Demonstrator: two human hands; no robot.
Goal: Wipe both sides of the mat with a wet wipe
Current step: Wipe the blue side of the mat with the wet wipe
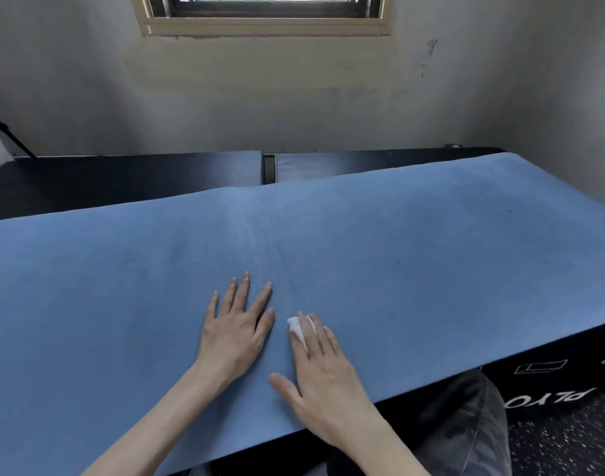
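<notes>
A long blue mat [397, 242] lies flat across black boxes and fills the middle of the view. My left hand [234, 333] rests on it palm down with the fingers spread and straight. Just to its right, my right hand [323, 376] lies flat on the mat near the front edge. Its straight fingers press a small white wet wipe [295, 326] against the mat. Only the wipe's front part shows beyond the fingertips; the remainder is hidden under the fingers.
Black boxes [541, 369] with white print carry the mat; more black surface [122, 180] lies behind it. A grey wall with a window [265, 12] stands beyond. My dark-trousered knee [465, 427] and the speckled floor [568, 441] are at the lower right.
</notes>
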